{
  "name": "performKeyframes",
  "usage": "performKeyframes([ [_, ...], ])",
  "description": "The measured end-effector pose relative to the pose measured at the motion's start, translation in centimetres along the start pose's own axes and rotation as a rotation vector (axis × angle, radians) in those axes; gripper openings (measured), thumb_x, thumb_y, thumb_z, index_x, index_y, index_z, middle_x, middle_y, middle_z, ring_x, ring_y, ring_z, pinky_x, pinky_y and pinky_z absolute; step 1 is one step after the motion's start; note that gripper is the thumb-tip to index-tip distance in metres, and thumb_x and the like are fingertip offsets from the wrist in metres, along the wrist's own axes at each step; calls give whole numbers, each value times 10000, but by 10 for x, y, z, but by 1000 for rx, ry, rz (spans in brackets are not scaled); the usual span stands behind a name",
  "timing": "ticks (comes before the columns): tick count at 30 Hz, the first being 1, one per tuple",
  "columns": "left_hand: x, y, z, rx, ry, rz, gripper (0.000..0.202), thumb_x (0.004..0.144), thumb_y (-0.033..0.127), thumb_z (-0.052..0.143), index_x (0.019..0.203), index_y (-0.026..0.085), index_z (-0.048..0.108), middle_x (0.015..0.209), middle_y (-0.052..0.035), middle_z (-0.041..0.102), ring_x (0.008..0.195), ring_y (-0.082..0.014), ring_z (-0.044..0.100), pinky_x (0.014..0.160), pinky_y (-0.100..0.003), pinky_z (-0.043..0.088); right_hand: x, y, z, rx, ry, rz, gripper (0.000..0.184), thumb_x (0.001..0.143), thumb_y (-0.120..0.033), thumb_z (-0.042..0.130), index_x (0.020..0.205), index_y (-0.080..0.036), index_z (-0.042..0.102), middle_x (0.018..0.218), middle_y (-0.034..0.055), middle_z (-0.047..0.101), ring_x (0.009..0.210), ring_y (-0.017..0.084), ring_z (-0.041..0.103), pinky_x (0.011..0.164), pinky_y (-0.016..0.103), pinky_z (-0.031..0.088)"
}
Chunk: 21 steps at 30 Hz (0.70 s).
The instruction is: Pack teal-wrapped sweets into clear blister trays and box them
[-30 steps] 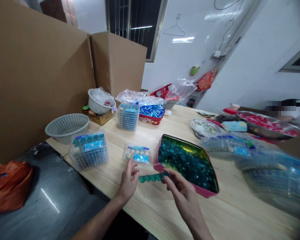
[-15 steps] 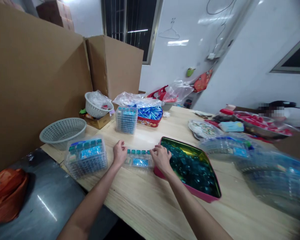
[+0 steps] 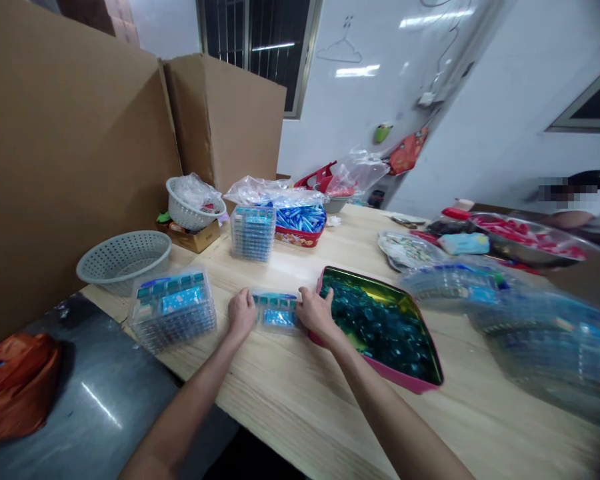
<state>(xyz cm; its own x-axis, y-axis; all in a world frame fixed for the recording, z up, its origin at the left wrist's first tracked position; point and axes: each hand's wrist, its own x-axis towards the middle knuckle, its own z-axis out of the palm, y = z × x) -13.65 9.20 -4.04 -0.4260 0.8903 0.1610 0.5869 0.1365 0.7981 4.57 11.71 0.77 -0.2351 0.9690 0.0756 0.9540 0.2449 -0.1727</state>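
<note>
A clear plastic compartment tray lies on the wooden table in front of me. It holds a row of teal gem-like pieces, a blue patterned packet and a slim blue stick along its far edge. My left hand grips its left end, fingers closed over the edge. At the opposite end, my right hand pinches the right edge, beside the pink-sided tin. Teal translucent pieces fill much of that tin. Stacked filled trays stand left of my left hand.
Another tray stack stands farther back, near a red tin of blue sticks. A grey basket sits at the left edge. Large clear-plastic stacks occupy the right side. Beyond them are a metal bowl and another person.
My hands have closed in on both ends of the tray. A blue stick now shows along its far edge. The view has shifted slightly, and the person at right has raised their head.
</note>
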Motion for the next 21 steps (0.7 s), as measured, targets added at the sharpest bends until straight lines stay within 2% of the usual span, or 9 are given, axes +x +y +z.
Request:
performKeyframes([
  [3, -1, 0, -2, -74, 21, -14, 232, 796, 97, 491, 963, 142, 647, 975, -133, 702, 957, -213, 646, 868, -312, 463, 0, -3, -5, 121, 63, 56, 277, 852, -195, 461, 1095, -124, 572, 850, 114, 714, 948, 253, 632, 1045, 561, 123],
  [5, -1, 3, -4, -135, 47, -27, 257, 804, 95, 480, 1005, 124, 638, 1024, -142, 691, 985, -208, 640, 877, -309, 471, 0, -2, -10, 287, 94, 85, 290, 844, -223, 487, 1105, -128, 570, 842, 103, 710, 906, 236, 641, 991, 483, 295],
  [7, -5, 11, -7, -187, 87, -33, 292, 813, 107, 475, 1065, 118, 621, 1065, -139, 681, 1007, -206, 633, 880, -308, 481, 0, 2, -17, 533, 107, 112, 297, 814, -258, 526, 1074, -126, 585, 822, 93, 701, 803, 216, 656, 824, 375, 444],
  [9, -14, 26, -15, -270, 120, -27, 336, 815, 123, 482, 1131, 127, 596, 1080, -121, 678, 1010, -207, 629, 877, -310, 492, -3, 9, -26, 803, 114, 117, 312, 766, -321, 580, 1002, -119, 608, 764, 76, 686, 675, 199, 653, 657, 312, 480],
  [11, -29, 46, -28, -411, 120, 9, 408, 804, 122, 493, 1207, 128, 554, 1117, -118, 663, 1027, -218, 619, 901, -330, 488, -7, 18, -37, 1040, 126, 97, 364, 695, -398, 652, 927, -119, 625, 705, 57, 668, 599, 190, 640, 571, 291, 476],
  [14, -54, 77, -58, -437, 122, 186, 580, 788, 122, 516, 1358, 156, 409, 1333, -114, 521, 1203, -237, 501, 1029, -362, 398, -6, 24, -57, 1258, 155, 130, 435, 546, -435, 774, 847, -145, 650, 692, 53, 676, 571, 183, 629, 533, 282, 468],
  [16, -68, 92, -86, -357, 139, 305, 630, 801, 164, 538, 1401, 168, 347, 1386, -111, 461, 1263, -259, 433, 1078, -395, 337, -3, 12, -73, 1363, 114, 79, 439, 499, -421, 811, 817, -156, 665, 717, 52, 683, 569, 172, 621, 536, 279, 474],
  [18, -76, 99, -121, -274, 217, 365, 640, 801, 236, 579, 1398, 170, 355, 1403, -116, 434, 1291, -291, 387, 1100, -438, 287, -1, -16, -89, 1425, 51, -18, 421, 490, -407, 825, 791, -156, 674, 727, 50, 684, 573, 164, 619, 556, 282, 488],
  [21, -75, 91, -173, -134, 382, 324, 626, 811, 320, 586, 1379, 169, 373, 1382, -124, 454, 1282, -307, 390, 1094, -478, 267, 4, -80, -104, 1473, -63, -151, 387, 516, -386, 811, 775, -145, 656, 656, 32, 666, 544, 161, 614, 561, 290, 496],
])
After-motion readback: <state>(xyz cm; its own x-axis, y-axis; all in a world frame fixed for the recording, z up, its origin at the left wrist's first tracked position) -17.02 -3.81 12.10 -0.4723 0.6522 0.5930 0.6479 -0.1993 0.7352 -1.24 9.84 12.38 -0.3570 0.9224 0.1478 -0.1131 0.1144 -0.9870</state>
